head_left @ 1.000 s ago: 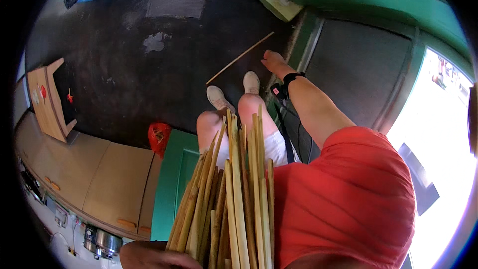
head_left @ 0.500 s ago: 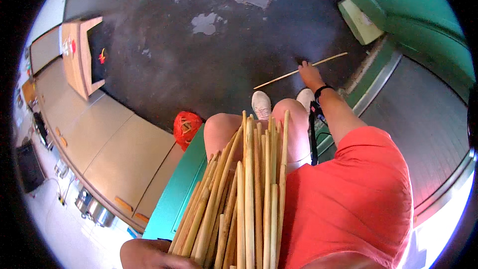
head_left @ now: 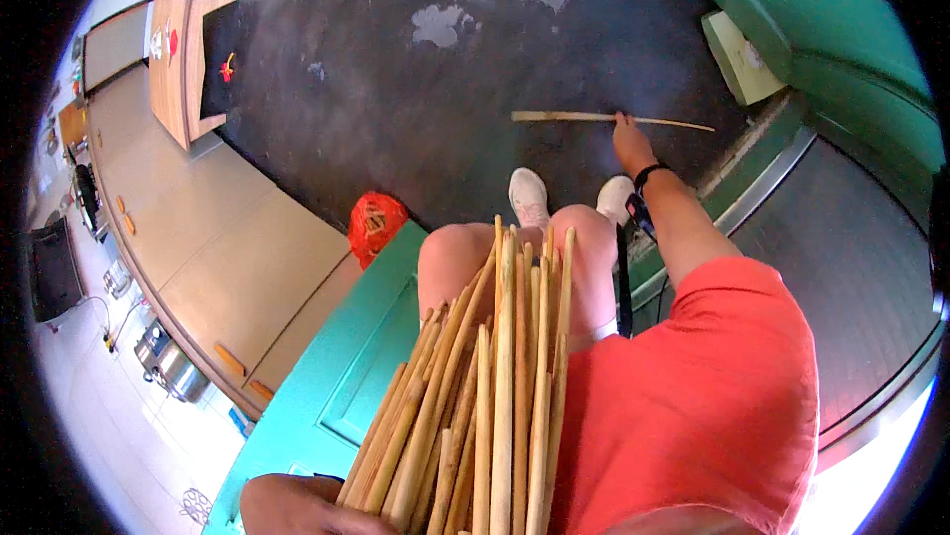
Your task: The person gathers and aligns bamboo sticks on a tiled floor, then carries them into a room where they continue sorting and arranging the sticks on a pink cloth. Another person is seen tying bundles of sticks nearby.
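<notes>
Right now 1 long, pale stick (head_left: 564, 116) lies nearly crosswise beyond the far tips of the bundle of sticks (head_left: 505, 367), its left end thicker than its right. The right hand (head_left: 631, 144) is clamped on this stick near the middle, fingers and thumb together around it; whether the stick touches the dark floor (head_left: 396, 139) there, I cannot tell. The bundle itself leans against the person's front, tips pointing away and of uneven lengths. At its lower left side is the left hand (head_left: 322, 513), mostly cut off by the rim of the view, so I cannot tell how its fingers close. Just past the bundle's tips show 2 bare knees, and farther out 2 light shoes (head_left: 527, 196). Directly right of the bundle spreads a red shirt (head_left: 683, 387); beyond it, to the bundle's far right, the right wrist wears a black band (head_left: 650, 175). Just left of the bundle stands a green panel (head_left: 351, 377), with a red bag (head_left: 376, 228) near its far corner. Farther left of the bundle run tan cabinets (head_left: 247, 273), and past these, to its far left, is a low wooden stool (head_left: 176, 70). Well beyond the bundle to the right, a pale green box (head_left: 742, 58) sits beside a green door (head_left: 831, 10).
</notes>
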`<control>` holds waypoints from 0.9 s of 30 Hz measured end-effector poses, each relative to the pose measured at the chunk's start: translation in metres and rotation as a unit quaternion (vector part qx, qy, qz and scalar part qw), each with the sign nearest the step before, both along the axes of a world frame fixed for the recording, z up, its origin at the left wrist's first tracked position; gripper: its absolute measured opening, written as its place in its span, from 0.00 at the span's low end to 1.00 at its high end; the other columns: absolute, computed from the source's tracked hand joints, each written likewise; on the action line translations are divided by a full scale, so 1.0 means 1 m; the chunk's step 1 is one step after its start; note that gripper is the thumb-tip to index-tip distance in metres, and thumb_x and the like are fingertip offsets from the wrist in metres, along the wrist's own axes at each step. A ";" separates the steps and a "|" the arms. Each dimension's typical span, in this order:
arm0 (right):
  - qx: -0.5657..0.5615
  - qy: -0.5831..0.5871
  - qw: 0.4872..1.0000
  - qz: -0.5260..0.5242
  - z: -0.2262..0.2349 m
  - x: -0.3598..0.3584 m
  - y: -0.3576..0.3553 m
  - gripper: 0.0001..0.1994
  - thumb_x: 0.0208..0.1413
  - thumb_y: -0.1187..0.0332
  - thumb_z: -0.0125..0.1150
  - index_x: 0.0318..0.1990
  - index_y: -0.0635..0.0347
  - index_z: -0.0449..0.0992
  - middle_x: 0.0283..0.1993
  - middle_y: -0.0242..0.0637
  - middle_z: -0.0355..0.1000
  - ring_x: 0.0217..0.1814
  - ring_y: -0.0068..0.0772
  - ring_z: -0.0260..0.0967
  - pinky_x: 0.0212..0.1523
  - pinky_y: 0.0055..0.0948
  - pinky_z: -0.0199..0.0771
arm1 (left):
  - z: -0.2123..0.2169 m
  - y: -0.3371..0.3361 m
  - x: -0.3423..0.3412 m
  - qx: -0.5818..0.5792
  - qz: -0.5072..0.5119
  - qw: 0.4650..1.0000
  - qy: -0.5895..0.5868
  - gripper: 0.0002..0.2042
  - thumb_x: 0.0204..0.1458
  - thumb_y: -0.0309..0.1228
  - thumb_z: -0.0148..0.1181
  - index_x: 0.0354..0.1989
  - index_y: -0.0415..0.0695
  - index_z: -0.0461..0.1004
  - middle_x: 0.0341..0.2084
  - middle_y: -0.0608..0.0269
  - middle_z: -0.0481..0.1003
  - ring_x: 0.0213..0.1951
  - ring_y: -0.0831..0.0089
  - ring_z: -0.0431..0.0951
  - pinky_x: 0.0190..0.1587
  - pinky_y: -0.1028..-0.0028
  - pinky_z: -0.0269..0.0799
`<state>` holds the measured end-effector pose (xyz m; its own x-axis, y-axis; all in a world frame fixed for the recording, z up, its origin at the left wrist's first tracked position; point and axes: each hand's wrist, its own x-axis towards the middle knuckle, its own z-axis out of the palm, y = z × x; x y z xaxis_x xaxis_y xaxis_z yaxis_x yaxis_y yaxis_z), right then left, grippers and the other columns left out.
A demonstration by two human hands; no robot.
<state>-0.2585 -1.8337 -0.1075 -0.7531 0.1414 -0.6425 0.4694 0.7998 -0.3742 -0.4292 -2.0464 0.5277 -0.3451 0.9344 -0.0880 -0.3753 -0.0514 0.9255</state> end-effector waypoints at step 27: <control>0.071 0.118 0.971 0.197 0.046 -0.076 0.019 0.08 0.49 0.73 0.49 0.35 0.64 0.73 0.50 0.42 0.64 0.53 0.47 0.62 0.53 0.41 0.64 | 0.001 -0.039 -0.025 0.085 -0.011 0.996 -0.013 0.20 0.57 0.44 0.49 0.59 0.75 0.60 0.49 0.69 0.73 0.47 0.67 0.74 0.44 0.65 0.55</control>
